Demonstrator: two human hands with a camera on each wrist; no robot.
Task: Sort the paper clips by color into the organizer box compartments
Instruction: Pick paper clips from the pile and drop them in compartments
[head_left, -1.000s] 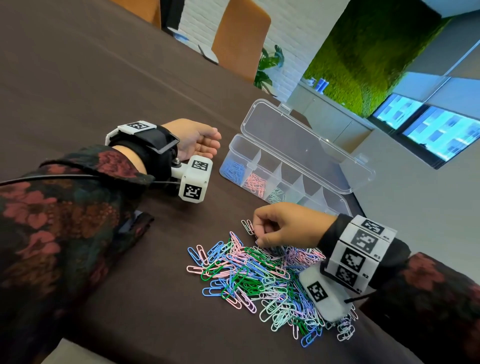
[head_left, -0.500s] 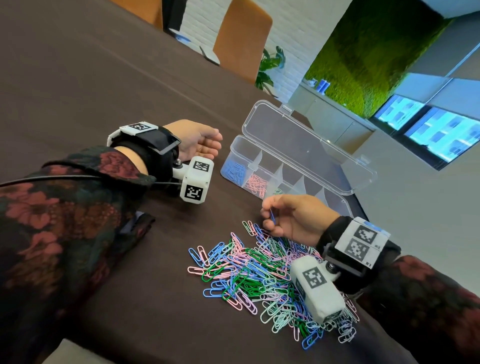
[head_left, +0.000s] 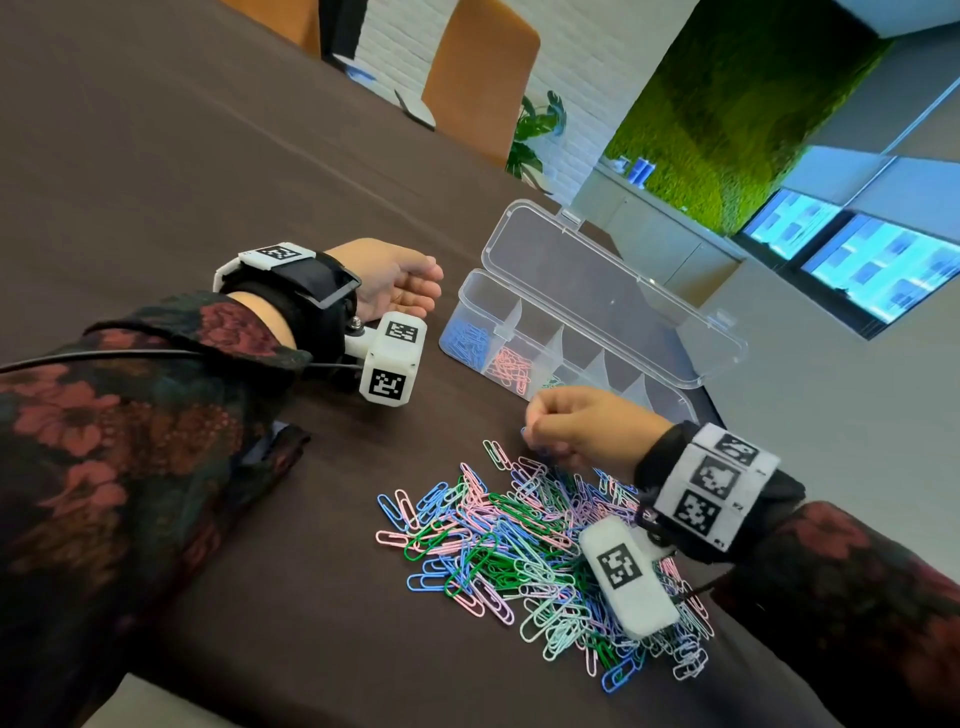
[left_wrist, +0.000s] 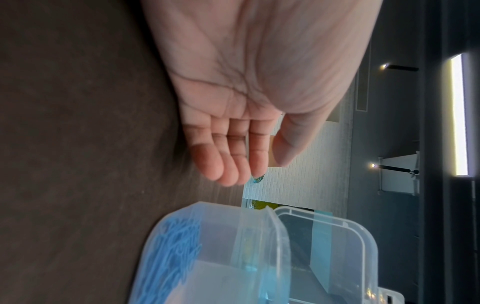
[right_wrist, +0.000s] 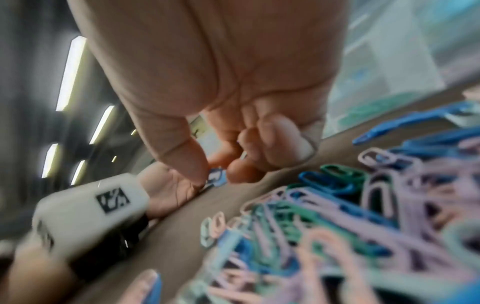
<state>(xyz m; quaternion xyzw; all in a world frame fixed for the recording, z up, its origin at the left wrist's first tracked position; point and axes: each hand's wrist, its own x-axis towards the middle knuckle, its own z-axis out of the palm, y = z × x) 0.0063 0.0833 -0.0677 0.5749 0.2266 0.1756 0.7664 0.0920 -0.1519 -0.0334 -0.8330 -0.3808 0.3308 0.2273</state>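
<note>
A: Head view: table (head_left: 182, 156), organizer box (head_left: 613, 332) far right with its lid back, mixed paper clips (head_left: 519, 551) heaped near, right hand (head_left: 582, 428) above the heap's far edge.

B: Right wrist view adds a blue clip (right_wrist: 215, 179) pinched between thumb and fingertip. Probably light, springy, slick wire; grip its loop.

A: Left hand (head_left: 397, 283)?

B: Relaxed, empty, just left of the box.
</note>
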